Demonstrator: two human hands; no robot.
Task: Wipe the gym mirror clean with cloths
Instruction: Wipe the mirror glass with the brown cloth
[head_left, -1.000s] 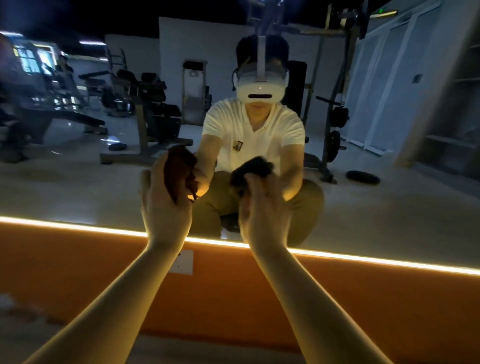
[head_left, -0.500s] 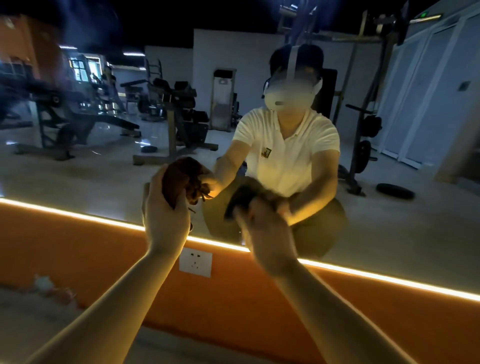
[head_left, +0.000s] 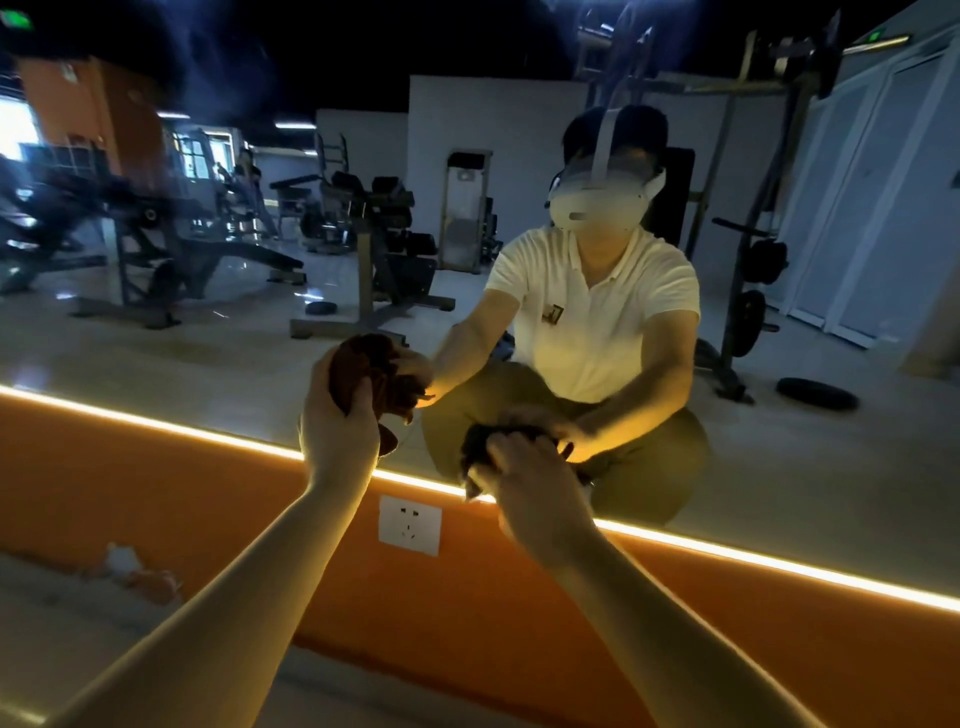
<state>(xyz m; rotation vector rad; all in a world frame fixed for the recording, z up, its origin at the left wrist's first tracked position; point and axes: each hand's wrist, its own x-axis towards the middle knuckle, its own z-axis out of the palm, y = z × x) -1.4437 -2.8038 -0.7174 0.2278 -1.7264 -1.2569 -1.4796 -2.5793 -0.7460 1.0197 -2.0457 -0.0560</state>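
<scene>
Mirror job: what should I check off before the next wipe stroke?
1. Grip of left hand on brown cloth: ok.
2. Grip of right hand on dark cloth: ok.
3. Contact of brown cloth with mirror, meeting its reflection: ok.
4. Contact of dark cloth with mirror: cannot tell, blurred.
5. Gap between both cloths and wall socket below light strip: ok.
6. Smears left on mirror: cannot tell, too dim.
</scene>
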